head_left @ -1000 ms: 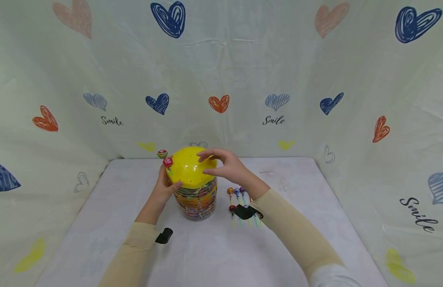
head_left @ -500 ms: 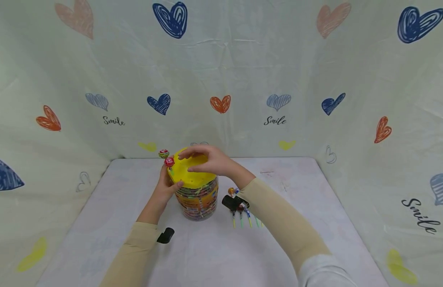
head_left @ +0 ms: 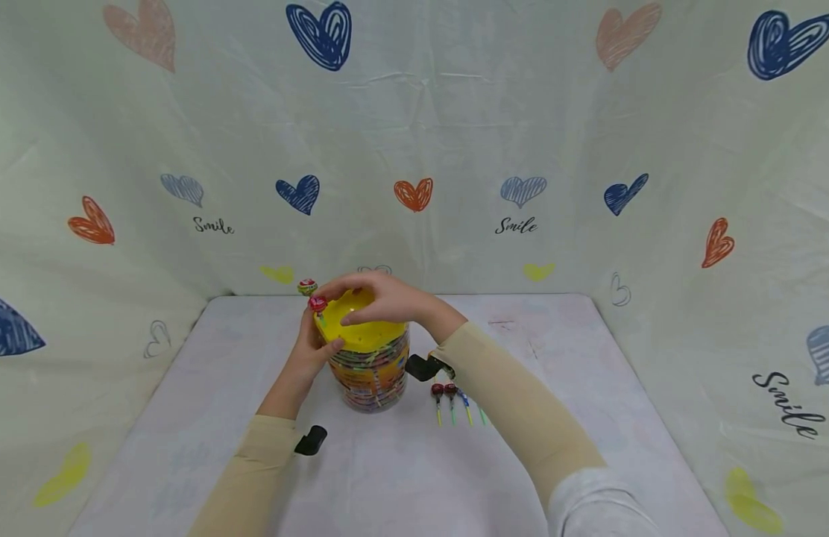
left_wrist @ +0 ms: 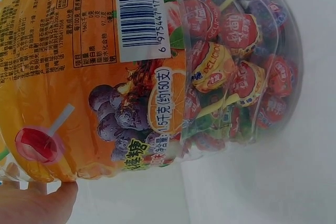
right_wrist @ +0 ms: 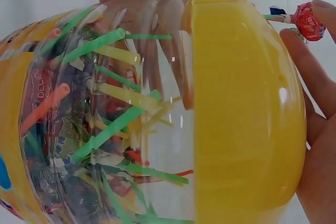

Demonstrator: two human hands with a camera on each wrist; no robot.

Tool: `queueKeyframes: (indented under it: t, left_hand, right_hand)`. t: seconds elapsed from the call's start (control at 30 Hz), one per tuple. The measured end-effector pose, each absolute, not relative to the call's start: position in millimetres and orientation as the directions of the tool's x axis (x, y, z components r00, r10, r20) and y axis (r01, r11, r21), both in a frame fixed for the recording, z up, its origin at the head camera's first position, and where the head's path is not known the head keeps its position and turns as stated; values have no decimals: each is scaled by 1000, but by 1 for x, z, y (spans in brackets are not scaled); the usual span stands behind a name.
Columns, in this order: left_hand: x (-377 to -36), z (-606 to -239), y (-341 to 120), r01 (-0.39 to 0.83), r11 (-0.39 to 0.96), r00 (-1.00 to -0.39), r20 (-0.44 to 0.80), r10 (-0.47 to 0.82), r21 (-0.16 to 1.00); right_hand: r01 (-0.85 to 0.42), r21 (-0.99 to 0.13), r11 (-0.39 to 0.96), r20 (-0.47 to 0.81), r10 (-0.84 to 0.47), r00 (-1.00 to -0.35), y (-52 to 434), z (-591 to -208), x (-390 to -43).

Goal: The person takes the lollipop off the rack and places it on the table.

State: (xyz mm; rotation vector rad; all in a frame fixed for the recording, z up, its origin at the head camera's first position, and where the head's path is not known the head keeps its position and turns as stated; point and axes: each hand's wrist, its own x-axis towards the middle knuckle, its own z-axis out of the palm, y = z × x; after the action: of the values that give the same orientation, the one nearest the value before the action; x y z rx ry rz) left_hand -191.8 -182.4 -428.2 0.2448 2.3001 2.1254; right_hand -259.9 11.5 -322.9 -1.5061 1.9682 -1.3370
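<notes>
A clear plastic jar [head_left: 370,380] with an orange fruit label and a yellow domed lid [head_left: 361,335] stands on the table, holding many wrapped lollipops. My left hand [head_left: 309,354] grips the jar's left side near the top, thumb on the lid's edge. Two lollipops stick up from the lid's left side: a red one [head_left: 317,303] and a greenish one [head_left: 307,286]. My right hand [head_left: 391,298] arches over the lid with spread fingers. In the right wrist view, its fingers [right_wrist: 310,72] are close beside the red lollipop [right_wrist: 308,22]; whether they touch it I cannot tell.
Several lollipops [head_left: 451,391] lie in rows on the white table [head_left: 388,477] right of the jar, partly hidden by the right forearm and its black wrist camera [head_left: 424,367]. A heart-patterned backdrop [head_left: 414,134] surrounds the table's back and sides.
My right hand has moved left across the yellow lid to the two lollipops. Its forearm now covers more of the lollipops on the table. My left hand keeps its grip on the jar.
</notes>
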Motion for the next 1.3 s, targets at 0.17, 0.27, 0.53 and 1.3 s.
queueKeyframes:
  t: [0.17, 0.27, 0.53, 1.3]
  left_hand:
    - [-193, -429, -183, 130, 66, -985, 121, 125, 989]
    - [-193, -431, -183, 145, 63, -982, 136, 131, 987]
    - [-193, -431, -184, 175, 45, -975, 166, 148, 984]
    - [-193, -429, -183, 119, 80, -986, 108, 124, 990]
  right_hand:
    - [-573, -820, 14, 252, -889, -382, 11, -322, -261]
    - [-579, -815, 20, 252, -888, -385, 10, -322, -262]
    - [-565, -822, 66, 234, -866, -441, 8, -321, -261]
    - [-489, -870, 61, 265, -779, -568, 5, -317, -255]
